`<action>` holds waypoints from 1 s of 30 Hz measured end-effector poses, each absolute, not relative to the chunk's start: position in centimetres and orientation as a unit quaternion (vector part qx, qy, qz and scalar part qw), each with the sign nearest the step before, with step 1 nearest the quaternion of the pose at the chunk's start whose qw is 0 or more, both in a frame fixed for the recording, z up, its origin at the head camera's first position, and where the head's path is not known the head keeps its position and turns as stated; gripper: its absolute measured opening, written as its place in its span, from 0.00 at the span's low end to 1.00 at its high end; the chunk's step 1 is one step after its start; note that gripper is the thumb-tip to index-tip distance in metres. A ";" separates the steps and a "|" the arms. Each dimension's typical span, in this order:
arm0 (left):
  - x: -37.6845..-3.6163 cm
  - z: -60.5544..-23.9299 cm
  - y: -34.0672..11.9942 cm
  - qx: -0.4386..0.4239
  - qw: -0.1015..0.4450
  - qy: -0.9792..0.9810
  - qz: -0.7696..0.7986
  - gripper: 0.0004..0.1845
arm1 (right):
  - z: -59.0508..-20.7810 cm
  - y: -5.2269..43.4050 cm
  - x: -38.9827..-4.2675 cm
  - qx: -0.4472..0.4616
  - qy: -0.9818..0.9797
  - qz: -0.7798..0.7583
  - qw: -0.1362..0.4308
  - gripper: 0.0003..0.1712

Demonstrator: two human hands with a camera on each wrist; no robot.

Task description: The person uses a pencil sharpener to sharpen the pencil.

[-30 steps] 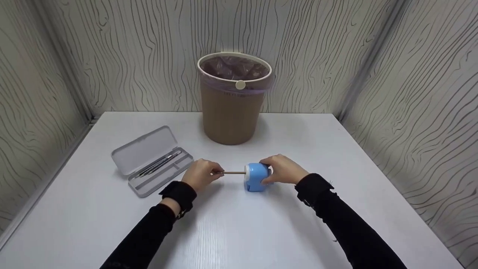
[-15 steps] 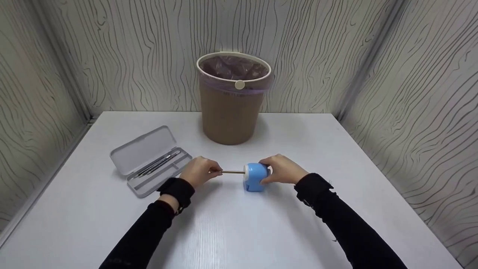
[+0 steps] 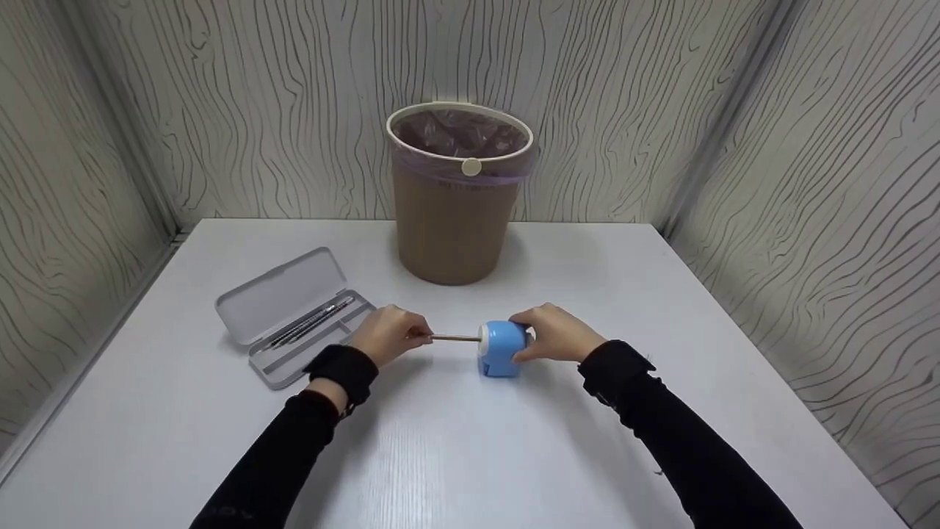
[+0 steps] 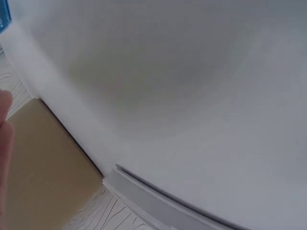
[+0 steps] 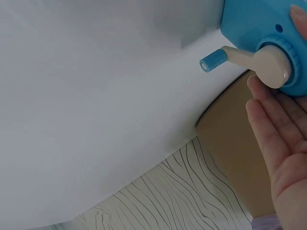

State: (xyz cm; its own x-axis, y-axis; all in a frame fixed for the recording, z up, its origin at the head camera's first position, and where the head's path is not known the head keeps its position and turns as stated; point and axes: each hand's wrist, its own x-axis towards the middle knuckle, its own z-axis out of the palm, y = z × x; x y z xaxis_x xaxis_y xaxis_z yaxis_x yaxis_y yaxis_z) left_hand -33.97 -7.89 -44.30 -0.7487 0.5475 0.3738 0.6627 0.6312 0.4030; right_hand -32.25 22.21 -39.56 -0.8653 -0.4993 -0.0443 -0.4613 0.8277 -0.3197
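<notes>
In the head view my left hand (image 3: pixel 389 334) pinches a thin brown pencil (image 3: pixel 455 338) near its left end. The pencil lies level, its other end inside the white front of a blue crank pencil sharpener (image 3: pixel 505 349). My right hand (image 3: pixel 562 334) holds the sharpener from behind, thumb on the near side and fingers on the far side. The right wrist view shows the sharpener's cream crank (image 5: pixel 271 66) with its blue knob (image 5: pixel 214 60); extended fingers (image 5: pixel 271 129) lie beside it. Only a sliver of my left fingers (image 4: pixel 4 139) enters the left wrist view.
Left of the hands lies an open grey pencil case (image 3: pixel 283 294) with several dark pencils (image 3: pixel 312 323) in one compartment. A brown bin (image 3: pixel 452 220) with a plastic liner stands at the back of the white table (image 3: pixel 470 455). Patterned walls (image 3: pixel 294 110) enclose the table.
My left hand has shifted slightly left, and a little more of the pencil shows between it and the sharpener. The right hand and sharpener have stayed in place.
</notes>
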 end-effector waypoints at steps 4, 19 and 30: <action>-34.0 -44.2 -8.0 -0.337 0.107 -0.896 -0.269 0.02 | -39.5 22.2 -32.3 -0.252 0.954 -0.149 0.063 0.32; -34.5 -44.1 -8.6 -0.351 0.103 -0.893 -0.261 0.03 | -39.7 22.3 -32.4 -0.273 0.948 -0.152 0.055 0.27; -35.0 -44.3 -9.1 -0.362 0.102 -0.891 -0.255 0.03 | -39.6 22.1 -32.2 -0.251 0.954 -0.151 0.063 0.30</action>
State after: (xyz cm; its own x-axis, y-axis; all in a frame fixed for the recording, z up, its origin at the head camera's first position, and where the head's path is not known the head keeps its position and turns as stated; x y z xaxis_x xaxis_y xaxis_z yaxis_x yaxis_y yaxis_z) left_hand -35.00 -9.10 -44.29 -0.7174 0.5927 0.3661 0.6966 0.6083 0.3804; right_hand -32.23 22.08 -39.61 -0.8666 -0.4970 -0.0436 -0.4591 0.8286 -0.3202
